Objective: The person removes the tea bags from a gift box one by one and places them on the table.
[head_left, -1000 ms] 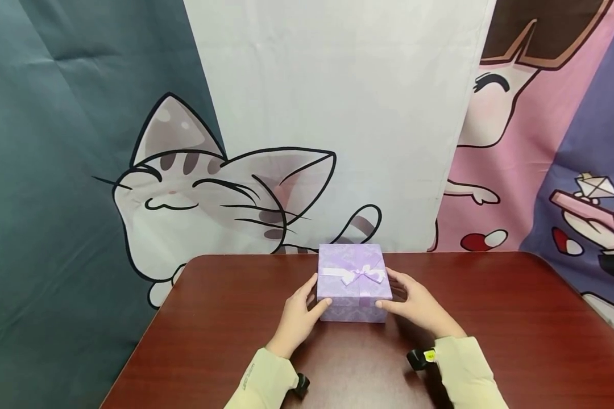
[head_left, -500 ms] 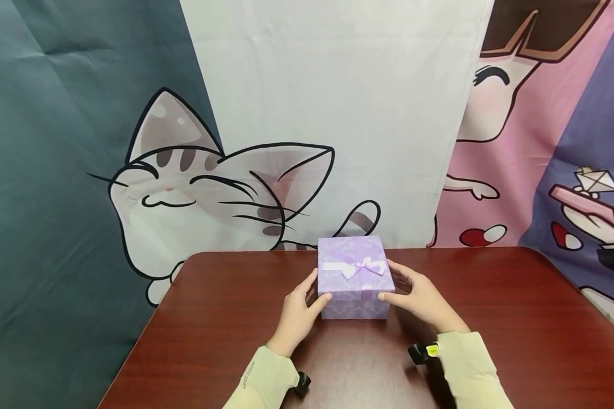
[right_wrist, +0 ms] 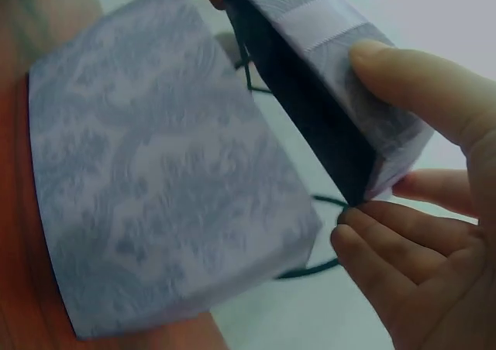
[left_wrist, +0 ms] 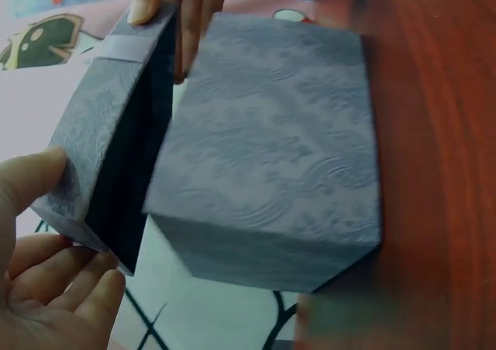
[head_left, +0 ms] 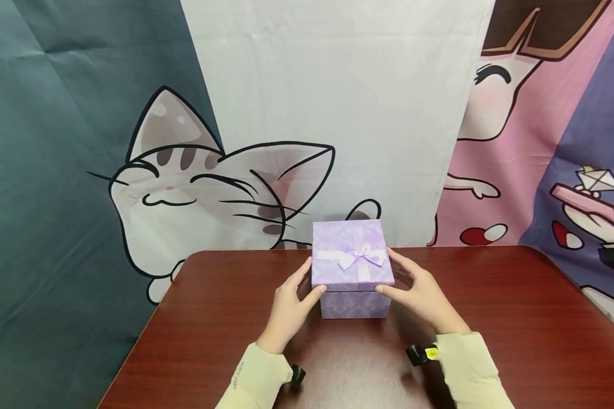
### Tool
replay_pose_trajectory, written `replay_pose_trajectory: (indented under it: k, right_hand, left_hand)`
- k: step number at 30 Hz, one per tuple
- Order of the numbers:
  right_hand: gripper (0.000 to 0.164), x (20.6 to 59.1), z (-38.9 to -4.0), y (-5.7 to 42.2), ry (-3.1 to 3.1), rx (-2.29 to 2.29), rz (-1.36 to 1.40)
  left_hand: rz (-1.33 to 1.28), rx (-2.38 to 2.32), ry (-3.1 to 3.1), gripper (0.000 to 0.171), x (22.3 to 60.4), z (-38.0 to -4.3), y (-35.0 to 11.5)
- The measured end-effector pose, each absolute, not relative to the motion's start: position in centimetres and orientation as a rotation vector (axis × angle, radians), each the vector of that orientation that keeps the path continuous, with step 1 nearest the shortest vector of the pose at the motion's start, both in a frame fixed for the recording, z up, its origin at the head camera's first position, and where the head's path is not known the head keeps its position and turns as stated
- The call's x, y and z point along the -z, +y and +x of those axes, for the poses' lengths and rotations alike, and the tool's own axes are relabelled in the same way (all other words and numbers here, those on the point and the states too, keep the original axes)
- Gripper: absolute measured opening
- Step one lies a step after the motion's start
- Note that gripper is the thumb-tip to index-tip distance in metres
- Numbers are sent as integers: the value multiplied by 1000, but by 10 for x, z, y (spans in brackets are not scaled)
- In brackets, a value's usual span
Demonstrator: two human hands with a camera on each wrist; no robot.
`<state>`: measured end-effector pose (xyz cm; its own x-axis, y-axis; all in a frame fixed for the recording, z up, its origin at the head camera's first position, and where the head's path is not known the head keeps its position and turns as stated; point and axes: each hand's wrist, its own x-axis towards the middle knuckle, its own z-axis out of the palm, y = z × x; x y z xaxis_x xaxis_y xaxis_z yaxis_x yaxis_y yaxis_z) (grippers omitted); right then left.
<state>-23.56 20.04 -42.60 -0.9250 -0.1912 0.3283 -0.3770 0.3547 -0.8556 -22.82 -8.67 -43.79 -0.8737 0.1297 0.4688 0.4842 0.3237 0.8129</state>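
Note:
A lilac patterned gift box stands on the table, its base [head_left: 355, 305] resting on the wood. Its lid [head_left: 337, 236], with a ribbon and bow [head_left: 362, 257] on top, is raised off the base. My left hand [head_left: 288, 307] grips the lid's left side, thumb on the front face. At the lid's right side, my right hand [head_left: 423, 295] holds it the same way. Both wrist views show a gap between the lid [left_wrist: 105, 110] and the base [left_wrist: 267, 125], with the lid's dark inside showing. What the base holds is hidden.
The reddish-brown table [head_left: 210, 335] reaches back to a hanging cloth [head_left: 363, 113] printed with a cartoon cat [head_left: 184, 227]. Below each hand a small black wrist camera [head_left: 417, 355] sits by a pale sleeve [head_left: 468, 369].
The lid has risen off the base, held in both hands, which moved up with it. The base has stayed on the table. The head view has tilted slightly.

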Motion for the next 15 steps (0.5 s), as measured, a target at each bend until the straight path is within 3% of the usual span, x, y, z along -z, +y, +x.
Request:
replay_pose_trajectory:
  k: [7,15]
  right_hand:
    - [84,423,-230,176,-2311,-1633,516]
    - [80,426,-222,140,-2067,-1644,567]
  left_hand:
    - [-525,1729,-2165,64,420,-224,-100]
    - [-335,1950,-2020,47,403,-220,-116]
